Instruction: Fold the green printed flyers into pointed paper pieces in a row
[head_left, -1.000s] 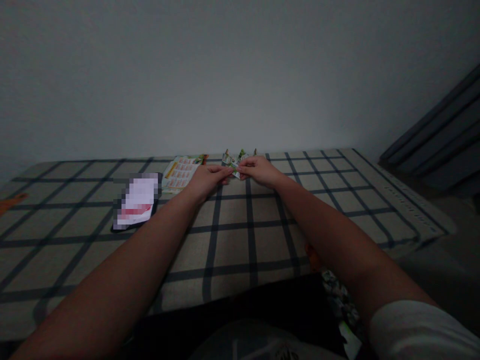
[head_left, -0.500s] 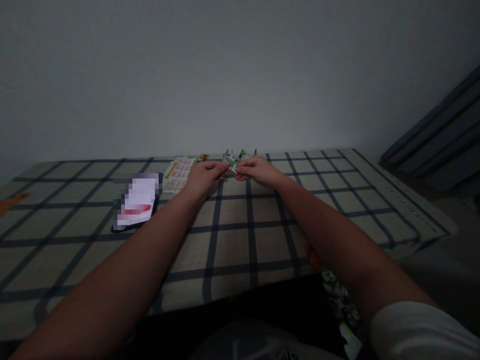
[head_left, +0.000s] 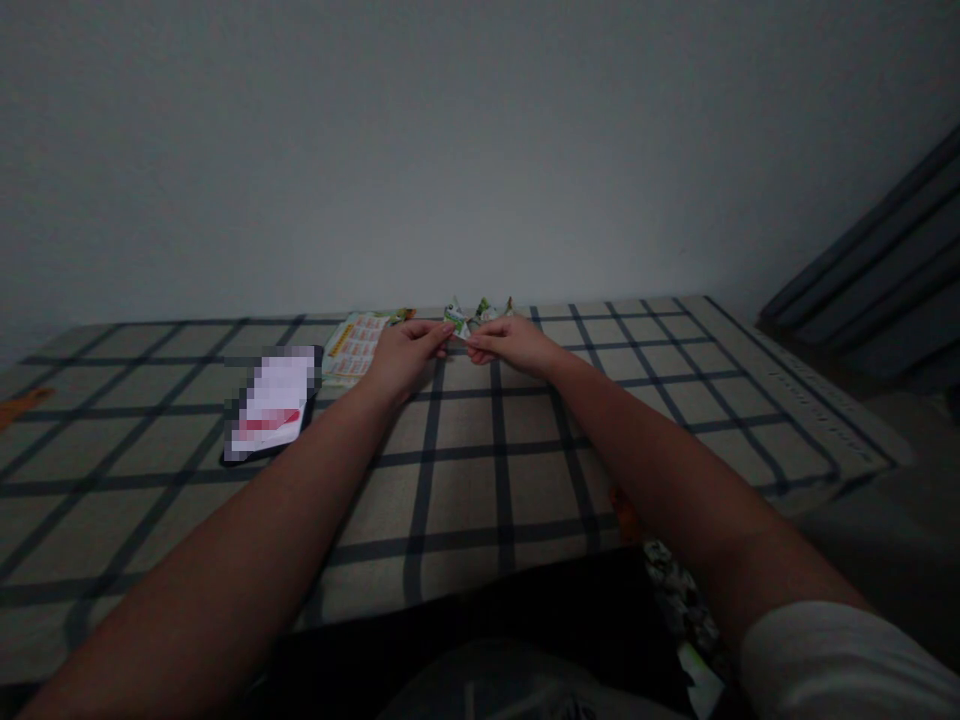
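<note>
My left hand (head_left: pixel 409 352) pinches the left side of a small folded piece of printed green-and-white paper (head_left: pixel 457 320). From the other side my right hand (head_left: pixel 517 343) grips its lower right corner between thumb and fingers. The paper is held between the two hands, low over the far part of the table. Just behind my right hand stand more crumpled-looking green-and-white bits (head_left: pixel 484 308); whether they belong to the same paper I cannot tell. A printed sheet (head_left: pixel 355 346) with a yellow heading and rows of boxes lies beside my left hand, which partly covers it.
A phone (head_left: pixel 274 400) with a lit, blurred screen lies on the checked tablecloth (head_left: pixel 465 490), left of my left forearm. An orange shape (head_left: pixel 26 405) is at the left edge. Behind the table rises a grey wall (head_left: pixel 480 150). A dark curtain-like fabric (head_left: pixel 885 270) hangs at right.
The small paper has turned slightly between my fingers, and more of its green-and-white face shows. Both hands stay in nearly the same place.
</note>
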